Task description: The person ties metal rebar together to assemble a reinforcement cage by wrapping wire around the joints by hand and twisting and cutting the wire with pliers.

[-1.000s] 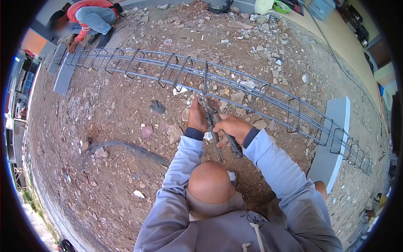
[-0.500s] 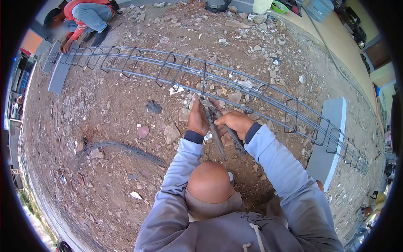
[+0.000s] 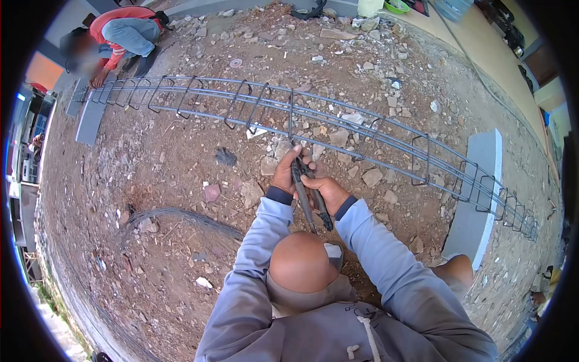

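My left hand (image 3: 286, 171) is closed around the upper part of a pair of dark metal pincers (image 3: 304, 202), close to the jaws. My right hand (image 3: 327, 193) is wrapped about the handles, which point down toward my knee. The jaw end is near the lower bar of a long rebar cage (image 3: 265, 90), just below one of its stirrups (image 3: 292, 111). My fingers partly cover the jaws, so whether they grip a wire cannot be seen.
Grey blocks support the cage at right (image 3: 473, 205) and left (image 3: 92, 117). A co-worker (image 3: 123, 33) in red crouches at the cage's far left end. A bundle of thin wire (image 3: 187, 214) lies on the rubble-strewn ground. A green basin (image 3: 397, 6) stands at the top.
The pincers' handles have come closer together. My right hand has moved left toward my left hand. The view has shifted slightly.
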A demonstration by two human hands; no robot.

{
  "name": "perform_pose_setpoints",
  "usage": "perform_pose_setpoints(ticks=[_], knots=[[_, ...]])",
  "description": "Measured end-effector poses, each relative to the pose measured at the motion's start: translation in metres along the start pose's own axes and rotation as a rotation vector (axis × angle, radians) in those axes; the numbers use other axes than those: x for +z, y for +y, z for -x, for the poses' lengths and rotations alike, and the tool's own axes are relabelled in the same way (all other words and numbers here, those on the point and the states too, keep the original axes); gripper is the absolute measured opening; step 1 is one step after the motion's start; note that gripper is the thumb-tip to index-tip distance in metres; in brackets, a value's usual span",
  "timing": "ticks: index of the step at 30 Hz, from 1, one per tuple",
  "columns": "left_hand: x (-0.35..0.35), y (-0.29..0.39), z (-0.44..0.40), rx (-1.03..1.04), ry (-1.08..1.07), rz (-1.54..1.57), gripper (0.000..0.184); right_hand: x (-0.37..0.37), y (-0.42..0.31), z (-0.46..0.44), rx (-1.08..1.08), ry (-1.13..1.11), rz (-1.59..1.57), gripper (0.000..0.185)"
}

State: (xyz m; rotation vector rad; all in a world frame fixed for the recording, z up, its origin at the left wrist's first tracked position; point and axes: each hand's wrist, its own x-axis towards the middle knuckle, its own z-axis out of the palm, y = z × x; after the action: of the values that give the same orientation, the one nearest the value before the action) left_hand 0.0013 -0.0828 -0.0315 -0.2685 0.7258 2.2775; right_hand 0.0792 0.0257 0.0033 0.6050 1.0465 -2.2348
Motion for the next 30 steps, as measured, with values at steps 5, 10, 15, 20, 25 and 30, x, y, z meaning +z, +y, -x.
perform_pose_setpoints(ticks=[5,10,15,20,25,30], knots=[[0.003,0.004,-0.004,0.069,0.234,-0.389,0.024,0.014,0.015,0.025,-0.194,0.472,0.623,0.049],[0.014,0.004,-0.002,0.082,0.339,-0.584,0.031,0.009,0.067,0.037,-0.308,0.489,0.812,0.046],[0.009,0.015,0.010,0.056,0.233,-0.551,0.039,-0.014,0.073,0.026,-0.071,-0.076,-0.154,0.049],[0.007,0.001,0.018,-0.125,0.002,-0.177,0.047,-0.015,0.079,0.023,0.002,-0.211,-0.314,0.065],[0.004,0.001,0.008,-0.167,0.098,-0.245,0.033,-0.006,0.070,0.029,0.049,0.182,0.264,0.060],[-0.002,-0.008,-0.007,0.018,0.485,-0.878,0.039,0.015,0.099,0.023,-0.514,0.603,0.943,0.054]])
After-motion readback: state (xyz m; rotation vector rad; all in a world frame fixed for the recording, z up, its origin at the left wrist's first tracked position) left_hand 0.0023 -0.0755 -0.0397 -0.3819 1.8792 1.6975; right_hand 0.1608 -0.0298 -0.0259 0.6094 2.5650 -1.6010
